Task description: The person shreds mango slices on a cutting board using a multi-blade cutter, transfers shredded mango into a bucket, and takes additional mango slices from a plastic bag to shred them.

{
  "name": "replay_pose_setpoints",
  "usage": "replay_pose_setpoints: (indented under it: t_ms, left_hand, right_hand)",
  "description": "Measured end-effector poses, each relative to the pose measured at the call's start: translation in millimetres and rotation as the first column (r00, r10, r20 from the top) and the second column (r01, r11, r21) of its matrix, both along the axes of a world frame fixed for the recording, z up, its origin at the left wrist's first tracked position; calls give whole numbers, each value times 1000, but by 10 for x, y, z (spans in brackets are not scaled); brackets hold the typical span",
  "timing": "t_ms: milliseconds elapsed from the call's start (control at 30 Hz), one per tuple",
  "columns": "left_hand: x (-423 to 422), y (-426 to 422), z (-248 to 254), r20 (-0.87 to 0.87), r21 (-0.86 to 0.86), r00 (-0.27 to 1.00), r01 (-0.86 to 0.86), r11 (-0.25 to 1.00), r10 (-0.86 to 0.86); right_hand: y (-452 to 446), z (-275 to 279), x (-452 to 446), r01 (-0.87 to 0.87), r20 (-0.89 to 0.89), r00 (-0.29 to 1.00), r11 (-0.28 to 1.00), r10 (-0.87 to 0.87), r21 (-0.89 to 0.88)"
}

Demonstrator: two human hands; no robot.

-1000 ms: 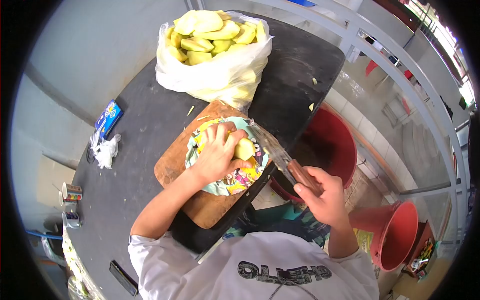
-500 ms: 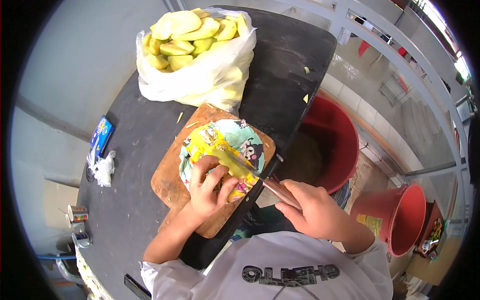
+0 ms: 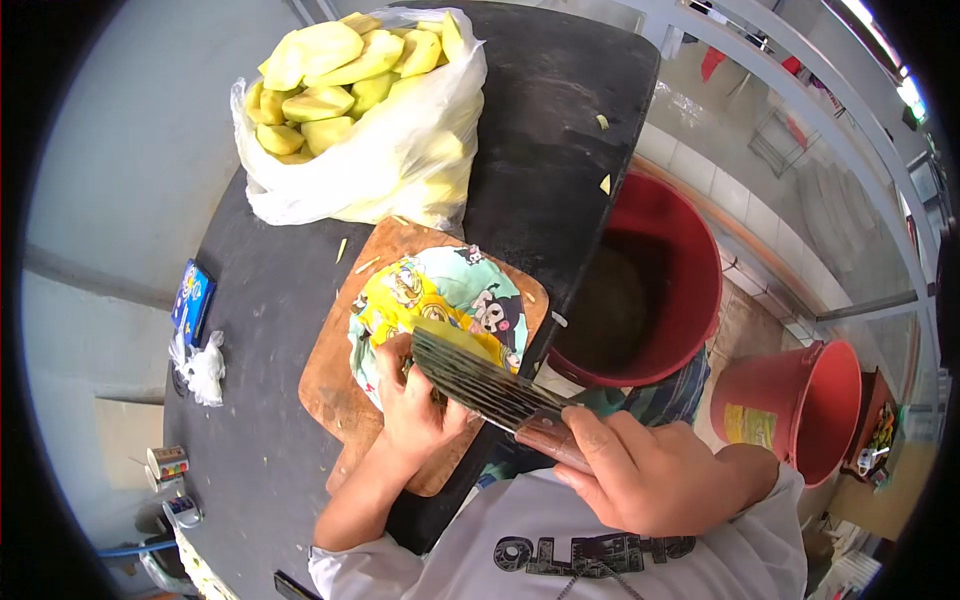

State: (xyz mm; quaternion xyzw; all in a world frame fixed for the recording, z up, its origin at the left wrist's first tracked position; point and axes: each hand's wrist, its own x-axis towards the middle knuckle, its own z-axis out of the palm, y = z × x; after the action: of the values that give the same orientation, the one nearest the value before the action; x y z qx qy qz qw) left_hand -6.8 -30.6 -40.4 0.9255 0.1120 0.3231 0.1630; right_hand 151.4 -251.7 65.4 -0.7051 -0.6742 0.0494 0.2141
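Observation:
My right hand [image 3: 640, 470] is closed round the brown handle of a wide knife [image 3: 480, 385] with a grooved blade. Its blade lies against a piece of yellow-green fruit [image 3: 462, 342] and hides part of it. My left hand [image 3: 412, 405] grips the fruit from the near left side, its fingers partly behind the blade. Under the fruit is a patterned cloth [image 3: 395, 290] in yellow and mint, on a wooden cutting board [image 3: 325, 355]. Behind the board stands a white plastic bag [image 3: 370, 180] full of peeled fruit pieces [image 3: 325, 60].
The black table [image 3: 560, 70] carries a blue packet [image 3: 192, 302], a crumpled white bag [image 3: 205, 370], cups [image 3: 167, 462] and a phone [image 3: 293, 587] at the near edge. Beyond the right edge stand a large red tub [image 3: 690, 290] and a red bucket [image 3: 760, 395].
The knife has moved from beside the cloth onto the fruit, its broad side now turned up. My left hand has shifted to the fruit's near side. The whole view has shifted a little.

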Motion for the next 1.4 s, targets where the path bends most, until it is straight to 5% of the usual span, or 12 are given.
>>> replay_pose_setpoints:
  t_ms: [700, 867, 1400]
  left_hand:
    - [-91, 27, -58, 3, -30, 1000, 5, 1000, -5]
    - [-92, -2, -21, -51, -16, 999, 12, 1000, -13]
    - [-109, 19, -3, -124, 4, 991, 45, 999, -44]
  right_hand:
    - [200, 54, 138, -70, -25, 997, 989, 67, -132]
    - [447, -369, 148, 19, -111, 993, 998, -25, -56]
    - [109, 84, 62, -15, -38, 999, 997, 12, -80]
